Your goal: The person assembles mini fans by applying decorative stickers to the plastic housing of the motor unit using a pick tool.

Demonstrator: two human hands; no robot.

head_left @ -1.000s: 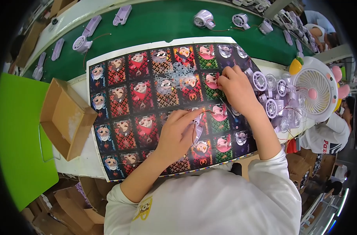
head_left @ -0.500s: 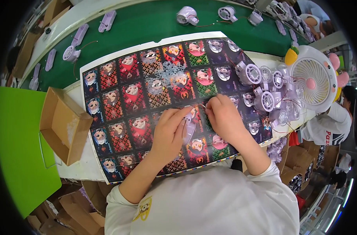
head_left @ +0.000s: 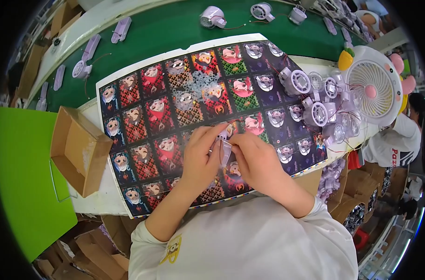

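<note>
My left hand is closed around a small light purple plastic fan handle, held upright just above the printed sheet. My right hand reaches in from the right, thumb and fingers pinched together against the handle's upper part. What those fingertips hold is too small to make out. A thin dark red wire arcs out above the handle. Beyond both hands, a loose pile of small clear rings lies on the sheet. Several light purple fan heads with wires are heaped at its right side.
A cardboard box stands left of the sheet, by a bright green panel. Behind runs a green conveyor belt carrying purple fan parts. A white round fan stands at the right. Another person is beyond it.
My right hand has moved left and toward me, from beside the handle to its upper part. My left hand keeps its hold on the handle. The whole view has shifted slightly.
</note>
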